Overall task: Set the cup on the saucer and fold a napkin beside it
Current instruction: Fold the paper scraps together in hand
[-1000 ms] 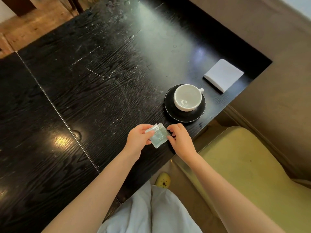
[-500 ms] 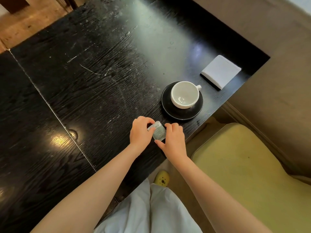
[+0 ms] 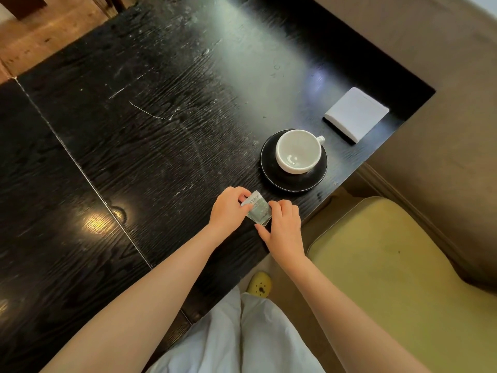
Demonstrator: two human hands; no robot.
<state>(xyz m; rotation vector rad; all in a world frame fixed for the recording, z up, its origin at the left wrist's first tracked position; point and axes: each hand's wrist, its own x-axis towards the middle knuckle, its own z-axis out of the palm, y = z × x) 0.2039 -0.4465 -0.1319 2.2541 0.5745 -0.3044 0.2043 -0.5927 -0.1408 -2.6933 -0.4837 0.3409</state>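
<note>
The left hand (image 3: 228, 208) and right hand (image 3: 283, 227) pinch a small clear packet (image 3: 257, 211) between them, low over the counter (image 3: 150, 135) near its front edge; the left fingers grip its upper left corner, the right fingers its right side. Just beyond the packet, the white cup (image 3: 298, 151) sits upright on the black saucer (image 3: 293, 181), handle pointing away to the right. A folded white napkin (image 3: 356, 113) lies flat near the saucer, toward the counter's far right corner.

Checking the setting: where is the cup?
In the head view, the white cup stands on the black saucer near the table's right edge, between both hands and the folded napkin.
</note>
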